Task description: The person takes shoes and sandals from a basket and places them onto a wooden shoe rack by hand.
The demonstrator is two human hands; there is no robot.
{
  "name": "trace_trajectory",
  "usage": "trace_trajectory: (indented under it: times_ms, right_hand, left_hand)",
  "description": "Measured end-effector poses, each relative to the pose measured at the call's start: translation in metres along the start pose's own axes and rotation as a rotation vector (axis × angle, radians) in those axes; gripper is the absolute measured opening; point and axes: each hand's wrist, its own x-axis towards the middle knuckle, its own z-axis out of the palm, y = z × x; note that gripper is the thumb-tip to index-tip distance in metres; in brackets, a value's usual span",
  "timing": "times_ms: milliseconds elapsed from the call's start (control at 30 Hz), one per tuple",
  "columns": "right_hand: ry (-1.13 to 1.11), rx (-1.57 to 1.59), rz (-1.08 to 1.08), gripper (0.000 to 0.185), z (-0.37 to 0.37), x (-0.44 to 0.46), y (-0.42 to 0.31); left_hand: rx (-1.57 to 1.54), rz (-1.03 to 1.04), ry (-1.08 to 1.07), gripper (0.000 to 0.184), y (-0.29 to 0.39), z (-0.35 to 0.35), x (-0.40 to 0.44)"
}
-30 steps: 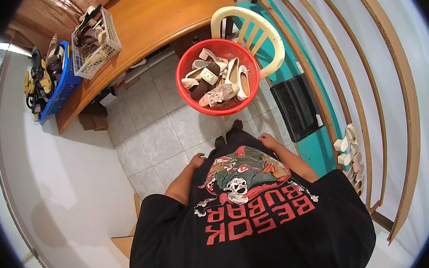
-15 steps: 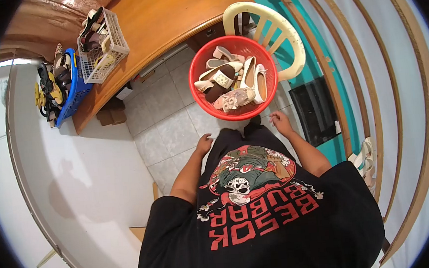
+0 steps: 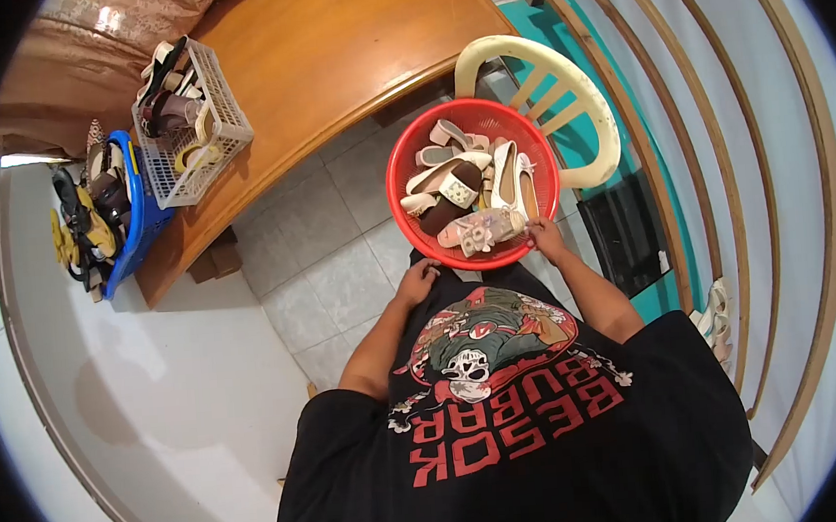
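Observation:
A round red plastic basket (image 3: 396, 197) stands in front of me, at the pale yellow chair (image 3: 606, 141); what it rests on is hidden beneath it. Inside lie several shoes: white flats (image 3: 504, 177), a floral shoe (image 3: 479, 231) near the front, and a dark brown shoe with a cream ornament (image 3: 458, 188). My right hand (image 3: 544, 239) is at the basket's near right edge, fingers curled over the rim. My left hand (image 3: 420, 282) is just below the near left rim, holding nothing, with its fingers loosely apart.
A wooden table (image 3: 326, 49) stretches across the back. On its left side sits a white crate (image 3: 225, 134) of shoes, beside a blue basket (image 3: 151, 217) with more shoes. Wooden rails (image 3: 669, 243) run along the right. Tiled floor (image 3: 315, 239) shows below the table.
My right hand has come up to the basket rim and taken hold. My left hand stays near the basket. The view has shifted, so basket and chair appear lower and slightly right.

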Motion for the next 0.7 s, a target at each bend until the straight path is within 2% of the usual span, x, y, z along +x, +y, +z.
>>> trace_trajectory:
  times_ms: [133,233,267,333,400,500,600,667,700]
  right_hand:
    - [0.056,-0.147,-0.037,0.016,-0.002,0.004,0.008]
    - [0.308,0.083,-0.139,0.024,0.009,0.024,-0.003]
    - [0.320,0.078,-0.136,0.024,0.011,0.033,-0.008]
    - [0.446,0.217,-0.180,0.026,0.032,0.038,-0.042]
    - [0.427,0.205,-0.208,0.028,0.050,0.043,-0.072]
    - [0.300,0.395,-0.159,0.029,0.078,0.054,-0.119]
    - [0.282,0.378,-0.265,0.029,0.096,0.102,-0.127]
    - [0.271,0.355,-0.250,0.031,0.113,0.122,-0.141]
    - [0.236,0.272,-0.265,0.038,0.120,0.140,-0.139]
  left_hand:
    - [-0.032,0.107,0.042,0.023,0.024,-0.051,0.019]
    - [0.106,0.177,0.026,0.020,0.066,-0.094,0.037]
    - [0.186,0.217,0.024,0.019,0.078,-0.101,0.041]
    - [0.143,0.240,0.003,0.019,0.097,-0.113,0.063]
    - [0.196,0.420,0.000,0.020,0.105,-0.118,0.092]
    - [0.229,0.396,0.033,0.022,0.118,-0.120,0.137]
    - [0.350,0.390,0.109,0.032,0.123,-0.120,0.179]
    - [0.240,0.235,0.196,0.047,0.122,-0.115,0.201]
    - [0.249,0.230,0.184,0.047,0.120,-0.115,0.210]
